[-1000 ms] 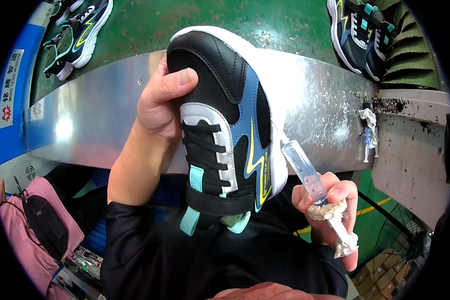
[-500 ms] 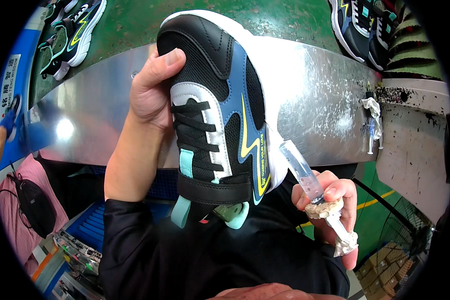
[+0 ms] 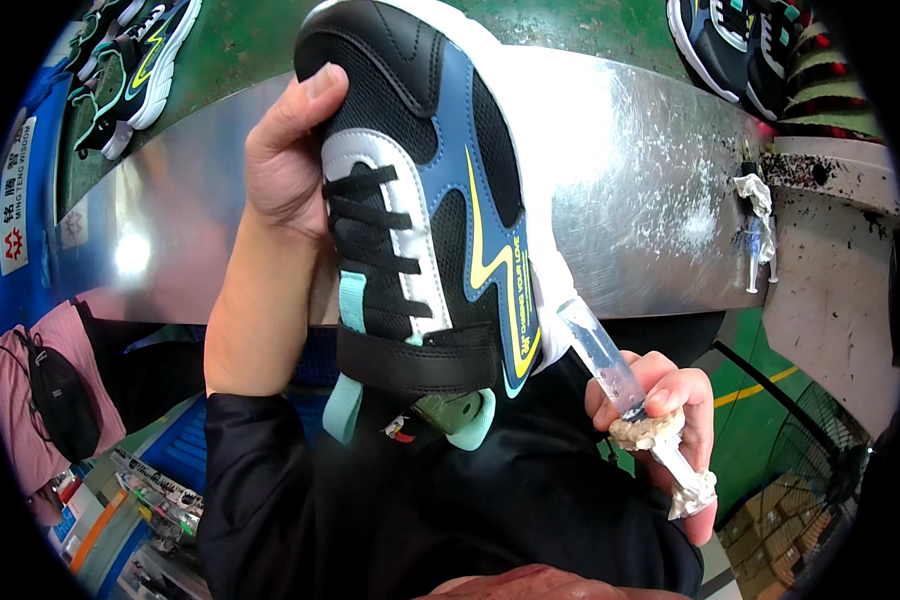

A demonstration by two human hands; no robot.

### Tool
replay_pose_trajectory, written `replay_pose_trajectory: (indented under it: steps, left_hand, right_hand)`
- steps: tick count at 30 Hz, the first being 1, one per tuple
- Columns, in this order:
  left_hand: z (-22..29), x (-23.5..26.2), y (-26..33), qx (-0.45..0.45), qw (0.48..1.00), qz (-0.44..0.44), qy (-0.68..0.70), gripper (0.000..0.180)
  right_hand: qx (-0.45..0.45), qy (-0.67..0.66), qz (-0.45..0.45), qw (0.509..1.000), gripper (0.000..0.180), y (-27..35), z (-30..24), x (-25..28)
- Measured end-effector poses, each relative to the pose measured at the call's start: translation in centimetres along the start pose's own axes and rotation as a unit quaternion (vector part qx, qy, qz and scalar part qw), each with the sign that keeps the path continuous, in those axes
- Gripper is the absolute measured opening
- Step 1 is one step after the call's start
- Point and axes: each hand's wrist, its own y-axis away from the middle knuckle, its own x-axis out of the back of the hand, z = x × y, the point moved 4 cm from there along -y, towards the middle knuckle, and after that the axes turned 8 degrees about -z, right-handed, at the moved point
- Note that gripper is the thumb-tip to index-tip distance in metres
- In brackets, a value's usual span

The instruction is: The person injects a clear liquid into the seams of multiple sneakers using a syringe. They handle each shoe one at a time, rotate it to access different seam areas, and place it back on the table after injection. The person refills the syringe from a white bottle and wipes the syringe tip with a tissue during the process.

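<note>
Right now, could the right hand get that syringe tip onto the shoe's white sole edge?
Probably yes: the right hand holds the syringe with its tip already at the sneaker sole edge, nothing between.

- We cannot see the left hand's (image 3: pixel 288 165) fingers; the shoe (image 3: pixel 425 200) hides them.
- The syringe (image 3: pixel 610 365) tip is tucked behind the shoe's white sole.
- The shoes (image 3: pixel 740 40) at the top are cut off by the picture's edge.

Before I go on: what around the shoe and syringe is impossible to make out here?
- Head view: syringe tip, hidden behind the shoe sole edge.
- Left hand fingers, behind the shoe.
- Shoe's underside, turned away.
- Right hand grip, partly masked by crusted residue.
</note>
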Motion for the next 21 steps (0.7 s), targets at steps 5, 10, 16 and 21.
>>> replay_pose_trajectory:
  steps: [5,10,16,21]
  left_hand:
    - [-0.3,0.6,-0.2,0.017,0.997,0.002,0.076,0.03]
    - [3.3,6.3,2.0,-0.039,0.936,0.257,-0.238,0.046]
    - [2.0,4.6,0.9,-0.002,0.951,0.222,-0.216,0.037]
    - [2.2,4.3,0.5,-0.005,0.956,0.215,-0.199,0.036]
  right_hand:
    - [-0.015,-0.011,0.019,1.0,0.093,1.7,0.2,-0.4]
    - [-0.012,-0.049,0.029,0.998,0.095,3.2,0.2,-0.8]
    - [-0.01,-0.052,0.022,0.998,0.093,4.2,0.8,-0.4]
    - [-0.012,-0.06,0.023,0.998,0.093,4.9,1.0,-0.3]
